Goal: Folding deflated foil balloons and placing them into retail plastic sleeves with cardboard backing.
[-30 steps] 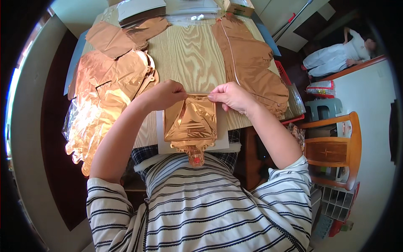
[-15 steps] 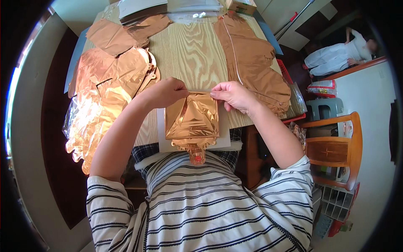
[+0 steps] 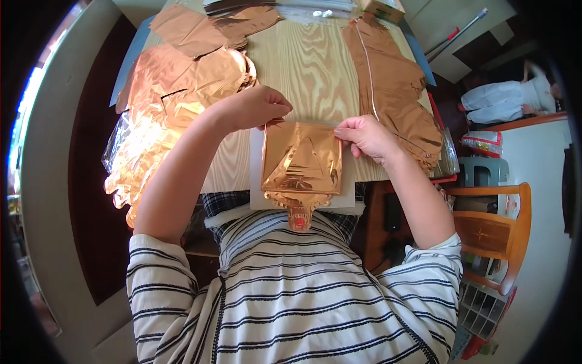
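A copper-coloured foil balloon (image 3: 302, 155), folded into a near-square, lies on a white board (image 3: 345, 197) at the table's near edge. Its scalloped end and narrow neck, marked with a red spot, point toward me. My left hand (image 3: 257, 109) is closed at the balloon's far left corner; its fingertips are partly hidden behind the fist. At the far right corner, thumb and fingers of my right hand (image 3: 368, 138) pinch the foil edge. The upper face looks fairly smooth, with a triangular crease showing through.
Shiny copper foil balloons (image 3: 176, 91) are heaped on the left of the wood-grain table (image 3: 297, 67). Flatter brown-copper ones (image 3: 394, 91) lie to the right under a thin white cord. Clear plastic bags (image 3: 291, 13) lie at the back. A wooden chair (image 3: 485, 230) stands right; a person lies farther off.
The foil looks flatter and smoother than before. My left hand has shifted slightly up off the corner, while my right still pinches its side. The whole view has shifted a little.
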The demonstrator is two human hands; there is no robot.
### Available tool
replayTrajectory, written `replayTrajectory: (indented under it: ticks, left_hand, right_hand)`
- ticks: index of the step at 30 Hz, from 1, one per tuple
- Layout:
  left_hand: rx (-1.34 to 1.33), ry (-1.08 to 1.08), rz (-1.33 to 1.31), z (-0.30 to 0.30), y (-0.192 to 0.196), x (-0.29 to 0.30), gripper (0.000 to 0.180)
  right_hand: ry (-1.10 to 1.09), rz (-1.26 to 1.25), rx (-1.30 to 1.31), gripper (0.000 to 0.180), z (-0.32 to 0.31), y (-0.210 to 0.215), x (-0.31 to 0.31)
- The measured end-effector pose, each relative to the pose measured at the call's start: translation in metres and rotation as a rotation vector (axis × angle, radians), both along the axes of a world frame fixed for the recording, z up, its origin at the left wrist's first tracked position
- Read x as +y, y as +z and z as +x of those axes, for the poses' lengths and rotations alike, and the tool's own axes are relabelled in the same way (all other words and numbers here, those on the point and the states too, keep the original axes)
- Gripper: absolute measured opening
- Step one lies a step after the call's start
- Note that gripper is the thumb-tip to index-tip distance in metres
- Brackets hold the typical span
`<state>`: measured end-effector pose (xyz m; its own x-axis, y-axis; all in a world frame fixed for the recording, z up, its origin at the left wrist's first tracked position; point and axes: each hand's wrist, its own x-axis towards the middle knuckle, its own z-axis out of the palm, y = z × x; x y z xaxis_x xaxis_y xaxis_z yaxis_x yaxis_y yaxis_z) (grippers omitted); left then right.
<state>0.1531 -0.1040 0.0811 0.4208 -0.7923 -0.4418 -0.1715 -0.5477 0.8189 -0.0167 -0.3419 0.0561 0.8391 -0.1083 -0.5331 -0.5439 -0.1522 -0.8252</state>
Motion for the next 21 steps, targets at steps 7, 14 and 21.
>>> replayTrajectory:
  ticks: [7,14,21]
  left_hand:
    - [0.26,-0.008,-0.1,0.01,-0.004,0.03,0.045]
    - [0.124,-0.023,-0.253,-0.005,-0.015,0.038,0.045]
    - [0.175,0.191,-0.308,-0.018,-0.027,0.044,0.029]
  right_hand:
    - [-0.006,0.011,0.028,0.019,0.002,0.005,0.004]
    - [-0.006,0.03,0.042,0.018,0.002,0.005,0.002]
    - [-0.011,0.024,0.046,0.018,0.002,0.006,0.002]
